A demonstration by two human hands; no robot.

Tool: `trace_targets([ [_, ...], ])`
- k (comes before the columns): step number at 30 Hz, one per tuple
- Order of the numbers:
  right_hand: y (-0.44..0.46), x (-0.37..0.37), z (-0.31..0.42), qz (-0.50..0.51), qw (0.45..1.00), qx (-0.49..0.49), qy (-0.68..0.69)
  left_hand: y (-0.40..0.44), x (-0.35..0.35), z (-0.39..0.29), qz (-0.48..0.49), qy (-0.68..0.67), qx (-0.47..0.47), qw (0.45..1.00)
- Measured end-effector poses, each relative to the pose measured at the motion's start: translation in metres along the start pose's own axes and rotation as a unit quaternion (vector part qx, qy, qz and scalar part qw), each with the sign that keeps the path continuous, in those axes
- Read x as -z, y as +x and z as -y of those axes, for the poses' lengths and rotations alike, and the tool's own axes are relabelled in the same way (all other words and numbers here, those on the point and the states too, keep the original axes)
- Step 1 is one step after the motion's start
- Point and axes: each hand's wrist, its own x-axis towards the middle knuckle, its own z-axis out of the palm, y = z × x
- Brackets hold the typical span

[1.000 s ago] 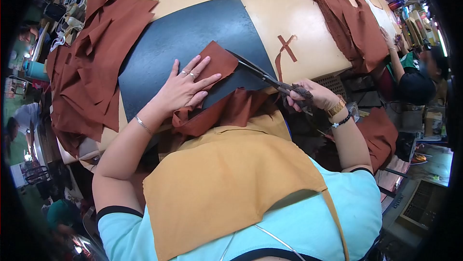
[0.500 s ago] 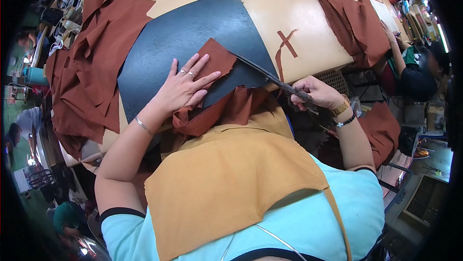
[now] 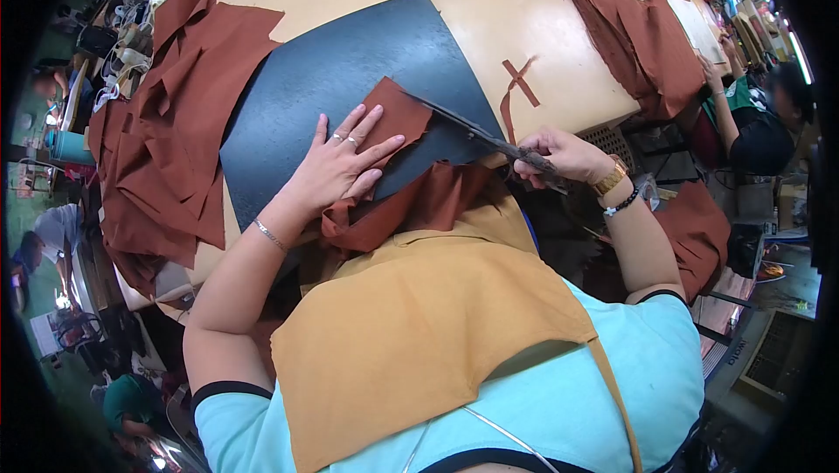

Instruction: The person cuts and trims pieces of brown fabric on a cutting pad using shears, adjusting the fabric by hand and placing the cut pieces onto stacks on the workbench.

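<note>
My left hand [image 3: 345, 158] lies spread, fingers apart, on a small reddish-brown fabric piece [image 3: 404, 119] on the black mat [image 3: 350, 49]. Wrapped handles of long scissors [image 3: 479, 134] are gripped in my right hand [image 3: 564, 158], right of the mat. The blades reach left to the upper right edge of the fabric piece and look nearly closed. A gathered brown cloth [image 3: 419, 207] hangs at the mat's near edge, just below my left hand, against the tan apron [image 3: 428, 324].
Piled brown fabric [image 3: 170, 124] covers the table's left side; more fabric [image 3: 634, 36] lies at the right. Thin crossed strips [image 3: 522, 82] rest on the beige table [image 3: 542, 19]. Another person [image 3: 760, 124] works at the far right. Brown cloth [image 3: 695, 233] hangs near my right forearm.
The scissor blades look more closed than a second ago, and my right hand has shifted slightly. My left hand stays spread on the fabric piece. The view has moved a little.
</note>
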Motion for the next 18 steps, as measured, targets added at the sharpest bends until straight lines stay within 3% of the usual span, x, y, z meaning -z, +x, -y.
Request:
trace_targets([
  [6,-0.008,-0.003,0.006,-0.011,0.999,-0.027,-0.033,0.000,-0.002,0.001,-0.008,0.003,-0.002,1.000],
  [18,0.015,-0.004,0.006,0.000,0.999,0.016,-0.035,-0.001,-0.003,0.002,-0.014,-0.003,-0.006,1.000],
])
